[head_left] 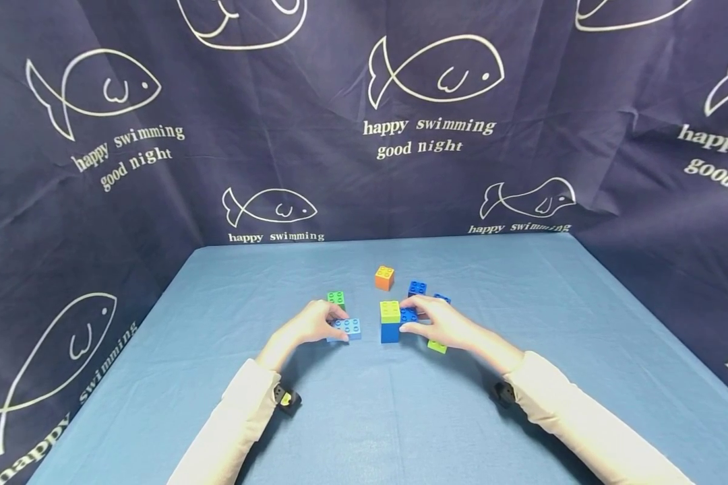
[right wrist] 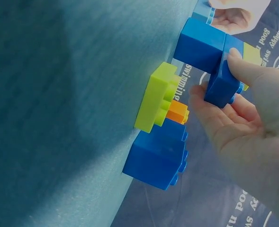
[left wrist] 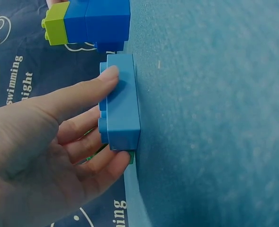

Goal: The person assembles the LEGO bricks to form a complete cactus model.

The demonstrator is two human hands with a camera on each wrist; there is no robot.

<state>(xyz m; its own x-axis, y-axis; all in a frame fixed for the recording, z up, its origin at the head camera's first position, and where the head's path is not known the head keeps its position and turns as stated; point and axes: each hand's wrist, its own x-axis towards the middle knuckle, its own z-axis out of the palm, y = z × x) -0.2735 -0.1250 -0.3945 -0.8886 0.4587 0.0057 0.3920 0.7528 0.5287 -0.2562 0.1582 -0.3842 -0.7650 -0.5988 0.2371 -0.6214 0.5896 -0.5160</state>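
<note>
My left hand [head_left: 314, 323] holds a light blue brick [head_left: 350, 329] low at the table, studs up. In the left wrist view its thumb lies along the side of the light blue brick [left wrist: 122, 104], with fingertips at the far side and end. To the right stands a small stack, a lime brick [head_left: 390, 308] above a blue block [head_left: 390, 333]. My right hand [head_left: 447, 325] pinches a blue brick [head_left: 408, 315] at the stack's right side. The right wrist view shows that blue brick [right wrist: 223, 84] jutting sideways over the lower blue block [right wrist: 200, 45], thumb on one face, fingers opposite.
A green brick [head_left: 336, 298] sits just behind my left hand. Farther back is an orange brick [head_left: 384, 278], with a blue brick [head_left: 417, 288] to its right. Another blue brick [head_left: 442, 298] and a lime brick [head_left: 437, 346] are partly hidden by my right hand.
</note>
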